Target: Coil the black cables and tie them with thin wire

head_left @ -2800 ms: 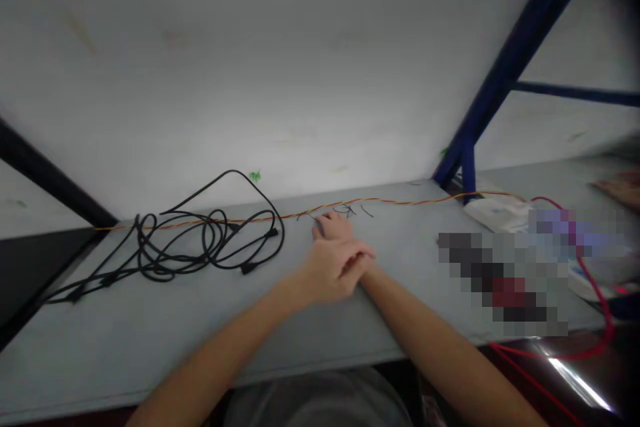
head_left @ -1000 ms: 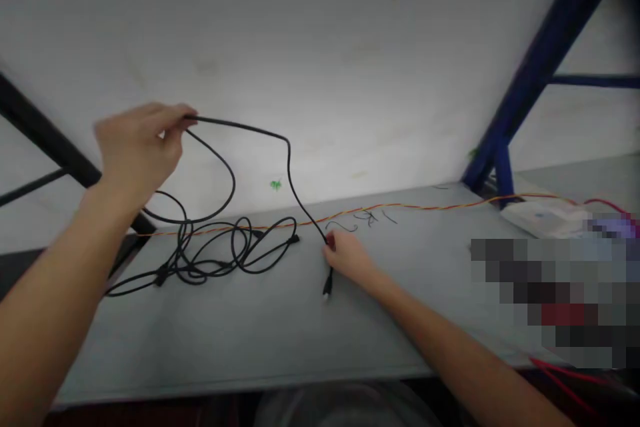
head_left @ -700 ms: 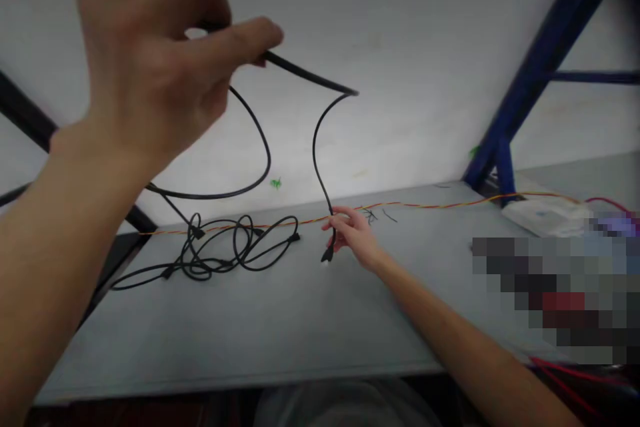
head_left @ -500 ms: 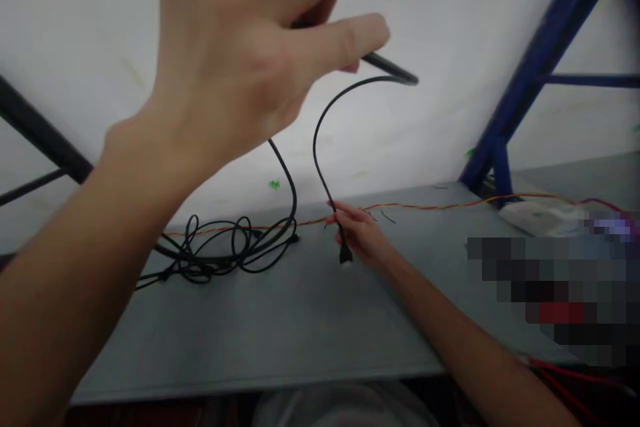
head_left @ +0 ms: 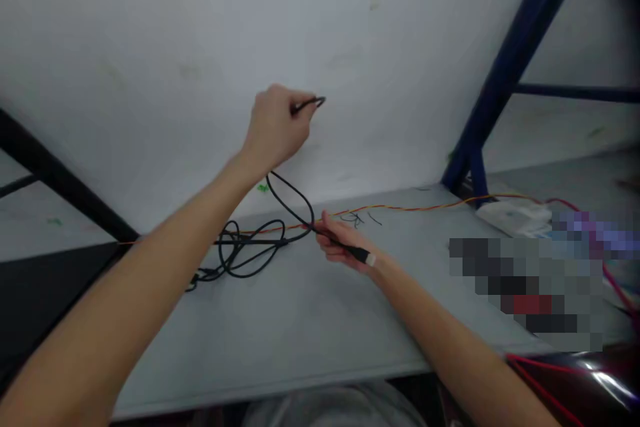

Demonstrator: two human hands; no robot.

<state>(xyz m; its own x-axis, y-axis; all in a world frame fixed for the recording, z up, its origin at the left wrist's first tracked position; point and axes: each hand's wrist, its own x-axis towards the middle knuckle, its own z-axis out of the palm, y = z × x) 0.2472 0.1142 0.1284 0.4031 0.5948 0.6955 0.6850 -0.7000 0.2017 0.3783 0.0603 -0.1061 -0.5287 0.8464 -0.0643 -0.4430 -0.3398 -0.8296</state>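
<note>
My left hand (head_left: 281,121) is raised in front of the white wall, its fingers closed around a black cable whose short bend sticks out past the fingertips. Below its wrist, a loop of this black cable (head_left: 290,188) hangs down to my right hand (head_left: 345,240). There the cable passes between thumb and fingers, and its end with a black connector (head_left: 361,254) and pale tip lies over the palm towards the wrist. To the left, a tangled coil of black cable (head_left: 250,273) rests on the grey tabletop (head_left: 280,340).
An orange and yellow twisted wire (head_left: 415,209) runs along the wall. Small dark wire scraps (head_left: 355,218) lie behind my right hand. A blue metal frame (head_left: 493,93) stands right, near a white object (head_left: 515,215) and a pixelated patch. A black panel (head_left: 45,293) is at left.
My left hand has moved away from the camera and lower, towards the wall. The cable end in my right hand has swung from hanging down to lying across the palm.
</note>
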